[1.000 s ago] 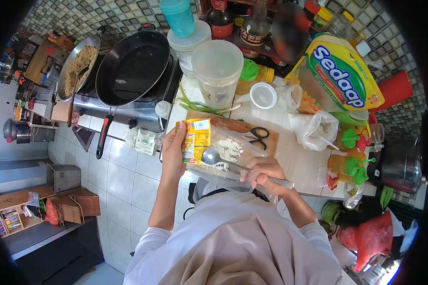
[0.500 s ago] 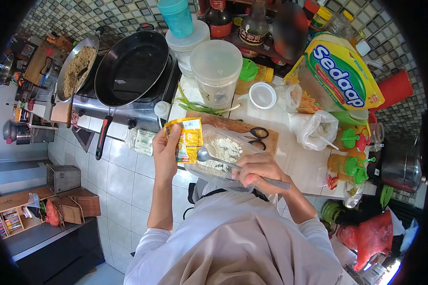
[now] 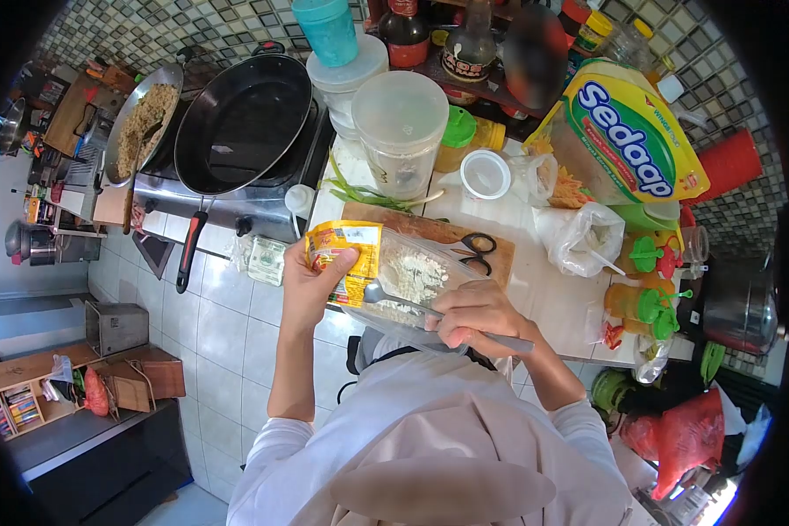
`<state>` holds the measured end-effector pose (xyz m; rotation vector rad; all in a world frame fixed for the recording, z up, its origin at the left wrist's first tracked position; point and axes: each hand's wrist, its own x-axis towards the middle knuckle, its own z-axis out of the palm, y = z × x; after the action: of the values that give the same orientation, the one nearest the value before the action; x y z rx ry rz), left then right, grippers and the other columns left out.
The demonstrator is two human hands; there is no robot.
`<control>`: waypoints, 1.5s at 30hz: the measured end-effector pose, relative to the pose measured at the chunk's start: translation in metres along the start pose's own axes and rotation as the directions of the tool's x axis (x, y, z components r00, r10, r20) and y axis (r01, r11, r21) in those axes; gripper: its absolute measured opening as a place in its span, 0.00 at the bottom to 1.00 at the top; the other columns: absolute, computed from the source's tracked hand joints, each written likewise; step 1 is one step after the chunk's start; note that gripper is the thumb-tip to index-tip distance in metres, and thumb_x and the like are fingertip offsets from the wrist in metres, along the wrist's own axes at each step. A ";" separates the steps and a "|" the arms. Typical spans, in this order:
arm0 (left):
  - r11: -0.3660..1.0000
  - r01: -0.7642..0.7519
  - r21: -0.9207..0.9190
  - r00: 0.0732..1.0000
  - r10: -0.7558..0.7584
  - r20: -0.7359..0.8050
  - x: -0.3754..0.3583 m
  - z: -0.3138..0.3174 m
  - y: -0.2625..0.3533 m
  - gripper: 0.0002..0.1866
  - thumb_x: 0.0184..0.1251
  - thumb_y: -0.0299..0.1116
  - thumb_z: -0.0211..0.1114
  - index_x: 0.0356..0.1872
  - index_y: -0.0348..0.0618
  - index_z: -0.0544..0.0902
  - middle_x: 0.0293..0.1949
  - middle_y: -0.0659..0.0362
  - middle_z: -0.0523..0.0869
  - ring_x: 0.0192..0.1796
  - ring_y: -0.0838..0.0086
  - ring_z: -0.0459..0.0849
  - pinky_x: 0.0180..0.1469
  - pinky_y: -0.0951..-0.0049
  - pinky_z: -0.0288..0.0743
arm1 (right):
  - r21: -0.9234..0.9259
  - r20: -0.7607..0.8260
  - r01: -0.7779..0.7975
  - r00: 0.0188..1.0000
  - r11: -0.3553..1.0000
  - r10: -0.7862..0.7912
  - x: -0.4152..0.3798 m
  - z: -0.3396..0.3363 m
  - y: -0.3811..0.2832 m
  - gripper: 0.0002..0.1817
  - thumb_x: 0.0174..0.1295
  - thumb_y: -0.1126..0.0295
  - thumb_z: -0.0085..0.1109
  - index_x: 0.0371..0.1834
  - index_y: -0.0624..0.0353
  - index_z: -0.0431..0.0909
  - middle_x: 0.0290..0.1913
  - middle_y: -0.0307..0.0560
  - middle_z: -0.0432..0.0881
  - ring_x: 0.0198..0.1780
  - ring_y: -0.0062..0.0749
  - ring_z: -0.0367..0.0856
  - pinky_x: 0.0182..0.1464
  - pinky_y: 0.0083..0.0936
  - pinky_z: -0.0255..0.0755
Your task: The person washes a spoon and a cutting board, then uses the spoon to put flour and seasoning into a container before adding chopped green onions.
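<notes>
My left hand [image 3: 311, 285] grips a yellow sachet [image 3: 353, 245] by its side, thumb across its front. In my right hand [image 3: 482, 320] is a metal spoon [image 3: 412, 307], held by the handle, its bowl at the lower right edge of the sachet. Beneath both lies a clear plastic container [image 3: 451, 272] with pale flour-like powder [image 3: 412, 274] in it. It overlaps a wooden cutting board [image 3: 500, 252], on which black-handled scissors [image 3: 478, 242] rest beside the container.
A black frying pan [image 3: 241, 127] and a pan of brown food [image 3: 149, 114] sit on the stove [image 3: 210, 210] at the left. Green stalks [image 3: 368, 195], a tall clear tub [image 3: 401, 131], a plastic bag [image 3: 579, 241] and green-lidded jars [image 3: 644, 302] stand beyond and to the right.
The sachet and my left hand have shifted slightly right and tilted, with the thumb farther across the sachet. The spoon's bowl has dropped slightly.
</notes>
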<state>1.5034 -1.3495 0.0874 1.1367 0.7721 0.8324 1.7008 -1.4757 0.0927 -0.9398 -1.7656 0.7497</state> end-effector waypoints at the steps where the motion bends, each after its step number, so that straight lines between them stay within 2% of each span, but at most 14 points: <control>1: 1.000 0.003 0.031 0.998 -0.004 0.058 -0.001 0.000 0.002 0.12 0.56 0.27 0.66 0.40 0.32 0.78 0.34 0.57 0.84 0.34 0.81 0.81 0.37 0.80 0.76 | 0.000 0.000 0.000 1.000 1.000 0.000 0.001 0.000 -0.001 0.16 0.62 0.61 0.50 0.18 0.56 0.71 0.29 0.44 0.78 0.29 0.36 0.79 0.31 0.28 0.70; 4: 1.000 0.011 0.029 0.989 -0.016 0.147 -0.003 0.006 0.001 0.13 0.55 0.28 0.67 0.40 0.32 0.78 0.33 0.57 0.84 0.34 0.80 0.81 0.38 0.79 0.76 | -0.134 0.066 0.018 0.998 0.991 -0.010 0.004 0.001 -0.003 0.16 0.62 0.60 0.50 0.18 0.56 0.71 0.29 0.43 0.78 0.29 0.35 0.79 0.30 0.27 0.69; 9: 0.997 -0.076 0.028 0.987 0.071 0.147 -0.003 0.011 -0.003 0.14 0.61 0.36 0.63 0.40 0.33 0.78 0.33 0.59 0.83 0.34 0.82 0.80 0.37 0.80 0.75 | 0.013 -0.021 0.070 0.997 0.997 -0.070 0.004 0.009 0.004 0.08 0.54 0.66 0.58 0.25 0.57 0.74 0.33 0.40 0.77 0.27 0.33 0.77 0.27 0.27 0.68; 11: 0.987 0.087 -0.137 0.996 -0.086 0.015 -0.003 0.014 -0.001 0.20 0.68 0.44 0.52 0.39 0.33 0.78 0.33 0.61 0.82 0.33 0.84 0.79 0.36 0.82 0.73 | -0.029 0.013 0.064 0.998 0.998 -0.063 0.007 0.007 0.001 0.08 0.54 0.66 0.58 0.26 0.58 0.74 0.33 0.40 0.77 0.27 0.33 0.77 0.27 0.27 0.68; 14: 0.998 0.068 0.010 0.998 -0.068 0.016 -0.001 0.012 -0.001 0.24 0.72 0.47 0.44 0.39 0.33 0.78 0.32 0.61 0.82 0.32 0.85 0.78 0.36 0.84 0.71 | -0.091 0.046 0.047 0.998 0.995 -0.043 0.009 0.007 0.000 0.08 0.54 0.66 0.58 0.26 0.58 0.74 0.32 0.41 0.77 0.27 0.34 0.76 0.27 0.27 0.68; 19: 0.997 0.080 0.014 0.991 -0.078 -0.107 -0.004 0.017 -0.001 0.23 0.72 0.46 0.45 0.40 0.31 0.78 0.32 0.61 0.81 0.33 0.86 0.76 0.36 0.85 0.69 | -0.205 -0.095 -0.013 0.995 0.979 -0.007 0.005 0.014 0.002 0.14 0.60 0.63 0.52 0.19 0.58 0.71 0.29 0.44 0.78 0.28 0.35 0.77 0.28 0.27 0.67; 21: 0.996 0.062 0.057 0.991 -0.055 -0.122 -0.004 0.015 -0.006 0.23 0.72 0.45 0.45 0.40 0.31 0.78 0.32 0.61 0.80 0.33 0.86 0.75 0.36 0.86 0.69 | -0.009 -0.192 -0.107 0.976 0.994 0.103 0.004 0.013 0.004 0.19 0.64 0.59 0.46 0.18 0.59 0.69 0.26 0.45 0.75 0.27 0.35 0.76 0.29 0.26 0.67; 28: 0.985 -0.064 0.162 0.980 0.093 -0.173 -0.001 0.016 -0.009 0.22 0.72 0.42 0.47 0.40 0.29 0.78 0.30 0.62 0.80 0.30 0.87 0.72 0.32 0.85 0.68 | 0.423 -0.111 -0.279 0.928 0.862 0.355 -0.005 0.012 0.003 0.26 0.69 0.54 0.36 0.16 0.57 0.65 0.20 0.41 0.69 0.28 0.29 0.72 0.33 0.23 0.65; 30: 0.982 -0.079 0.173 0.982 0.106 -0.157 -0.001 0.016 -0.009 0.21 0.72 0.41 0.48 0.39 0.29 0.78 0.28 0.63 0.79 0.29 0.87 0.72 0.29 0.85 0.67 | 0.684 -0.026 -0.381 0.840 0.623 0.542 -0.008 0.012 0.001 0.26 0.69 0.54 0.36 0.15 0.56 0.65 0.20 0.40 0.68 0.29 0.29 0.72 0.34 0.23 0.65; 32: 0.932 -0.171 0.321 0.981 0.190 -0.029 -0.001 0.014 -0.010 0.19 0.71 0.40 0.50 0.35 0.30 0.78 0.24 0.65 0.78 0.26 0.88 0.70 0.26 0.85 0.64 | 0.639 -0.041 -0.347 0.876 0.686 0.481 -0.003 0.013 0.002 0.26 0.69 0.54 0.36 0.16 0.56 0.65 0.20 0.40 0.68 0.29 0.29 0.72 0.34 0.23 0.65; 34: 0.939 -0.182 0.292 0.976 0.209 -0.064 0.003 0.020 -0.004 0.17 0.69 0.38 0.52 0.32 0.31 0.78 0.19 0.66 0.76 0.23 0.88 0.67 0.23 0.83 0.60 | 0.591 -0.051 -0.307 0.909 0.746 0.414 -0.001 0.014 0.003 0.26 0.69 0.54 0.35 0.16 0.56 0.65 0.20 0.40 0.67 0.30 0.29 0.73 0.35 0.24 0.65; 39: 0.807 -0.240 0.540 0.960 0.281 0.006 0.007 0.009 -0.008 0.16 0.67 0.36 0.55 0.27 0.31 0.77 0.12 0.62 0.70 0.18 0.86 0.64 0.20 0.79 0.57 | 0.360 -0.019 -0.291 0.948 0.886 0.319 -0.003 0.015 0.005 0.24 0.70 0.59 0.35 0.16 0.57 0.65 0.19 0.40 0.67 0.30 0.31 0.74 0.34 0.25 0.65; 43: 0.787 -0.250 0.564 0.949 0.316 -0.019 0.008 0.003 -0.014 0.15 0.66 0.35 0.56 0.27 0.31 0.77 0.11 0.62 0.69 0.16 0.84 0.64 0.19 0.79 0.56 | 0.340 -0.041 -0.309 0.939 0.888 0.342 -0.011 0.013 0.004 0.23 0.69 0.60 0.36 0.16 0.57 0.64 0.19 0.40 0.67 0.29 0.31 0.74 0.34 0.25 0.65; 45: 0.802 -0.275 0.530 0.934 0.353 -0.051 0.008 0.001 -0.020 0.15 0.66 0.35 0.56 0.29 0.30 0.78 0.11 0.60 0.69 0.16 0.84 0.64 0.18 0.78 0.56 | 0.386 -0.060 -0.251 0.953 0.888 0.296 -0.013 0.012 0.005 0.19 0.69 0.65 0.38 0.19 0.60 0.64 0.25 0.43 0.72 0.25 0.26 0.66 0.27 0.21 0.62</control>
<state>1.5111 -1.3474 0.0672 1.7367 0.9801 1.0289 1.6943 -1.4851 0.0786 -0.9559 -1.3344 1.1449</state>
